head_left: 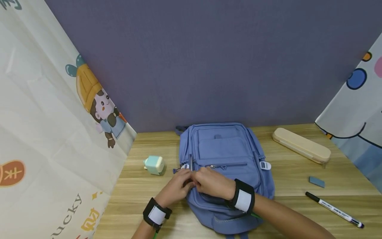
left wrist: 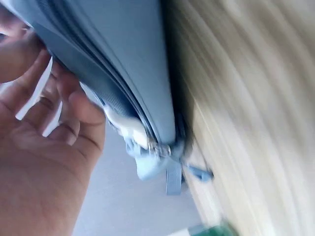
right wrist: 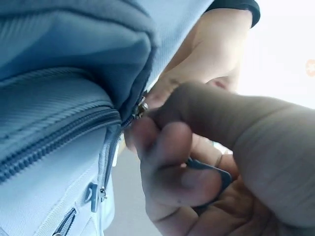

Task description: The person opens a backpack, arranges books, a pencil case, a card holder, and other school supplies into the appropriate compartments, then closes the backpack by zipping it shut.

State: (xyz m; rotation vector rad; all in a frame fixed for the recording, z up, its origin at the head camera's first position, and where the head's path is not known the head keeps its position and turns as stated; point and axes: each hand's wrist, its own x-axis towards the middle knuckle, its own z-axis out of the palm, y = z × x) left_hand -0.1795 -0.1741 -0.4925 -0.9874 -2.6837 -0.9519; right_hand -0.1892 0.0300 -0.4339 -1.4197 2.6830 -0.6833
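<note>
A blue backpack (head_left: 223,149) lies on its back on the wooden table, front pockets facing up. At its left side my two hands meet. My right hand (head_left: 213,182) pinches a zipper pull (right wrist: 141,107) at the corner of a pocket, and a dark blue tab (right wrist: 214,179) shows among its fingers. Close beside it, my left hand (head_left: 177,187) grips the edge of the bag with curled fingers; its fingertips are partly hidden. In the left wrist view, the zipper track (left wrist: 106,64) runs along the bag's side next to the left fingers.
A mint-and-cream small box-shaped item (head_left: 155,165) stands left of the bag. To the right lie a beige pencil case (head_left: 301,145), a blue eraser-like block (head_left: 317,182) and a black-capped marker (head_left: 334,209). A grey-purple panel (head_left: 209,66) rises behind the table (head_left: 131,199).
</note>
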